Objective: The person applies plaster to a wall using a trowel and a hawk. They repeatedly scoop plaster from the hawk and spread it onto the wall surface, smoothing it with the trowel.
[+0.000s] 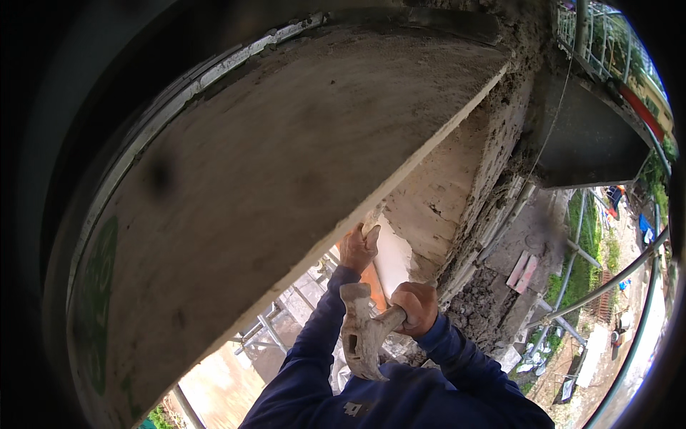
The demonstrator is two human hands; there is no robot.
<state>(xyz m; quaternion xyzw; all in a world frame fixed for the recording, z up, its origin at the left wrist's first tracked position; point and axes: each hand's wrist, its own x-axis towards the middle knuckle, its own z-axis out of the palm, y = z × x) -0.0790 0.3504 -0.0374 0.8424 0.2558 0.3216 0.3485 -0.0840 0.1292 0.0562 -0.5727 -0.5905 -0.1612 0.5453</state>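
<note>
The hammer (363, 327) is in front of the person's chest, its pale, crusted head to the left of the right hand (416, 309), which is wrapped tightly around the handle, forearm angled up and inward. The left arm stretches higher, its hand (359, 247) at the edge of the concrete slab (307, 150), fingers curled (whether around anything, I cannot tell).

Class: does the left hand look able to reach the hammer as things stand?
Probably yes: the right hand holds the hammer close by, and nothing visible separates it from the left hand.
</note>
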